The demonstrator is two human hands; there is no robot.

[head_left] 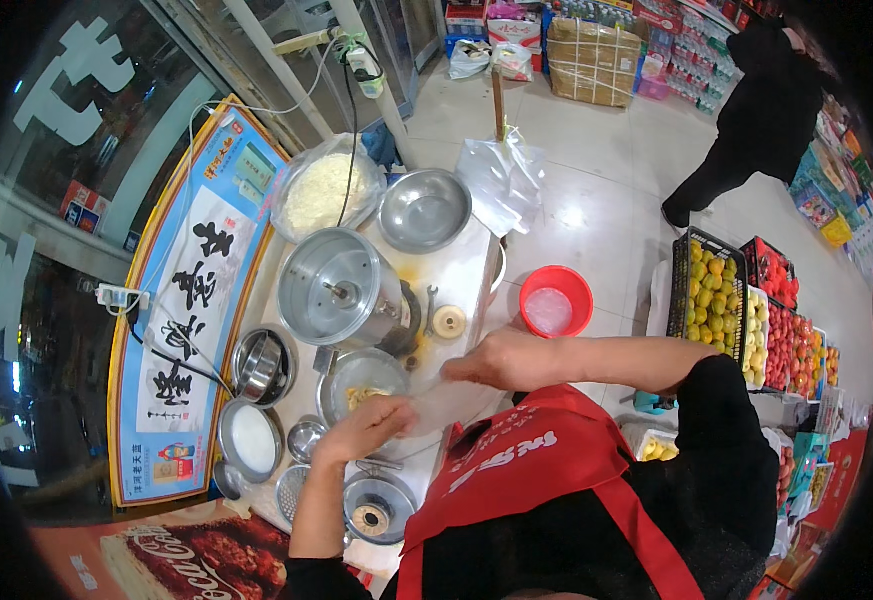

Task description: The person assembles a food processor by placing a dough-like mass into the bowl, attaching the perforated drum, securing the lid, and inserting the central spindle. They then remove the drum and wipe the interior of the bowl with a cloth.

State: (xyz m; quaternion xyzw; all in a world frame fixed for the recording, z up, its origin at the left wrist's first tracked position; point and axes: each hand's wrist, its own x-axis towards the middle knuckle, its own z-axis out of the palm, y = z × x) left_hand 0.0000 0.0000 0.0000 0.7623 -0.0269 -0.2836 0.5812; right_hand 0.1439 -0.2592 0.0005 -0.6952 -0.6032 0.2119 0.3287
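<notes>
My left hand (365,428) and my right hand (502,361) are both closed on a clear plastic bag (457,402), which hangs between them in front of the red apron. Just beyond my left hand sits a metal bowl (389,369) with some yellowish bits in it. Behind that bowl stands a metal machine with a deep round drum (304,283) and a spindle in its middle. Right of the machine lie a wrench (432,308) and a beige ring-shaped disc (449,322). A steel bowl holding a ring-shaped part (371,518) is close by my left forearm.
Farther back are an empty steel bowl (425,208) and a plastic-lined container of pale shreds (325,198). A bowl of white contents (250,441) stands left. On the floor is a red bucket (583,300); right are fruit crates (679,300) and a person in black (757,120).
</notes>
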